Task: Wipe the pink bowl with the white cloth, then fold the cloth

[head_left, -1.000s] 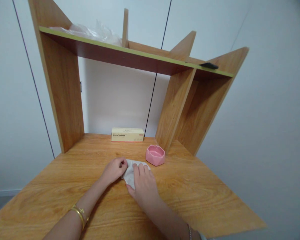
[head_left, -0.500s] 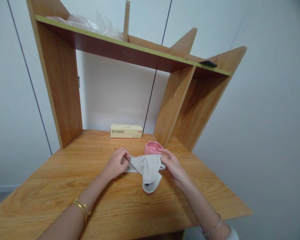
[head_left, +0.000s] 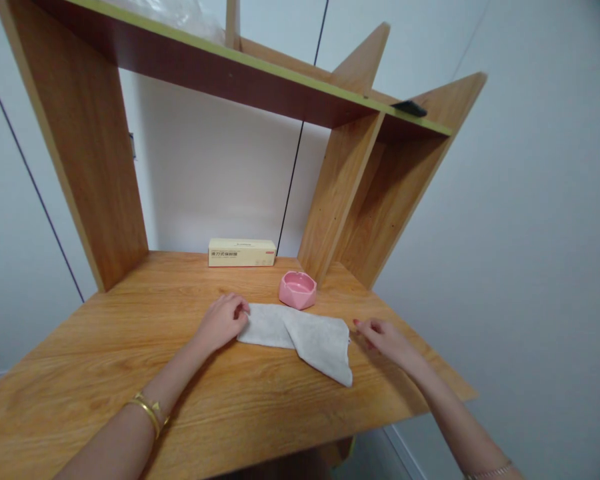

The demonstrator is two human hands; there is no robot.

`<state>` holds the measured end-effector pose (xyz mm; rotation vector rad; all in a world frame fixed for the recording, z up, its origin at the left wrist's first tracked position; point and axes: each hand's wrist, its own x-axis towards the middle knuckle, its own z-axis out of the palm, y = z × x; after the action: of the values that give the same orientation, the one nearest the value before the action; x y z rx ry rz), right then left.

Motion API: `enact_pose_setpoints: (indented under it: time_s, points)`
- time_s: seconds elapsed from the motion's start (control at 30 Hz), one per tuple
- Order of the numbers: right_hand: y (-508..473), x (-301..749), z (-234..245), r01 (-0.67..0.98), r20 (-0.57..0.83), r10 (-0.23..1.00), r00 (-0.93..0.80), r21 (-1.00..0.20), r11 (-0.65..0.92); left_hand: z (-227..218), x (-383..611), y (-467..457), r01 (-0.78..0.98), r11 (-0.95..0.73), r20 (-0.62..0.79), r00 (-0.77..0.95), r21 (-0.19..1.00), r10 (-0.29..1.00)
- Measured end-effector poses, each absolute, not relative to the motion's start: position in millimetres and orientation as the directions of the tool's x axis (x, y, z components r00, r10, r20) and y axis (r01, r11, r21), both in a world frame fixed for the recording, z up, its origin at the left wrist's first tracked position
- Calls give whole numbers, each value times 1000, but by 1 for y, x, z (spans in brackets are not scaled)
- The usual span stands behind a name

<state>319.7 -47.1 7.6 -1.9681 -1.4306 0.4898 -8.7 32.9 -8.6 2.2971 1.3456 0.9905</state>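
Observation:
A pale grey cloth (head_left: 300,337) lies partly unfolded on the wooden desk (head_left: 130,360), with one fold still doubled over near its middle. My left hand (head_left: 223,322) pinches the cloth's left edge, fingers closed on it. At the cloth's right corner my right hand (head_left: 383,335) pinches the edge, fingers curled. A pink faceted bowl (head_left: 297,289) sits just behind the cloth.
A long cream box (head_left: 241,253) lies at the back of the desk against the wall. Wooden uprights (head_left: 337,193) and a shelf (head_left: 260,80) stand above; clear plastic (head_left: 175,12) and a dark flat object (head_left: 409,107) rest on the shelf. The desk's right edge is close to my right hand.
The cloth went from a small folded wad under both hands to spread out wide. My right hand pulled its end to the right; my left hand stayed holding the left edge.

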Motion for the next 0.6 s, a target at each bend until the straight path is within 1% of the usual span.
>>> enact_pose_setpoints:
  time_s: [0.07,0.1,0.17,0.27,0.37,0.43,0.5,0.6]
  points:
    - [-55,314,4,770,24,959,284,-601,-213,-11,-9,35,671,-427,406,200,606,892]
    - [-57,310,2,782,2,962,272,-584,-220,-12,-9,35,666,-391,403,146,635,903]
    - [-59,300,-3,776,-7,968,249,-597,-204,-15,-8,35,632,-346,386,79,694,919]
    - [-56,285,-8,698,-26,980,195,-699,-157,-20,-3,35,579,-318,338,76,750,938]
    - [-52,274,-6,532,-15,981,195,-838,-119,-25,3,37,528,-290,285,93,798,954]
    - [-52,269,1,398,3,974,225,-913,-89,-27,6,39,424,-260,228,126,867,965]
    - [-55,268,10,284,-4,963,268,-955,-83,-25,7,41,264,-212,169,175,941,970]
    - [-61,272,27,207,-8,947,322,-975,-79,-17,5,40,78,-149,131,194,986,972]
